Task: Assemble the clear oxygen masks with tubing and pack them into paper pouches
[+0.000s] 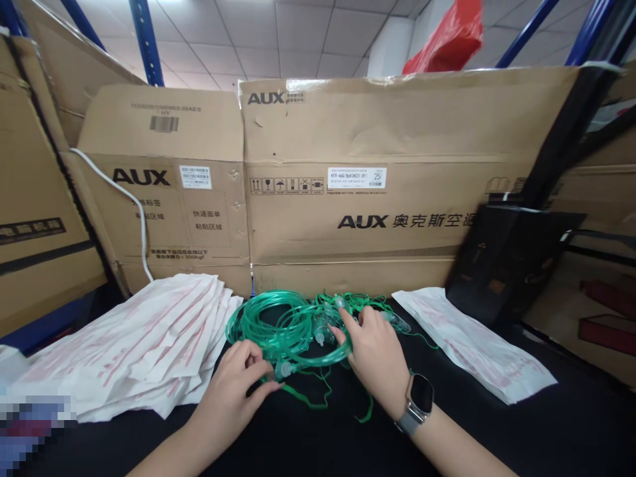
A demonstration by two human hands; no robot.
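A tangle of green plastic tubing coils [278, 324] with clear connectors lies on the black table [571, 430], close to the cardboard boxes. My left hand [233, 387] pinches the near edge of a coil by a clear connector. My right hand [372, 351], with a smartwatch on its wrist, rests on the right side of the coils, its fingers curled around the tubing. Thin green straps trail from the tangle toward me.
A spread stack of white paper pouches with red print [144, 344] lies to the left, and a smaller stack of pouches [472, 344] to the right. Large AUX cardboard boxes [372, 179] wall the back. A black bag [501, 258] leans at the right.
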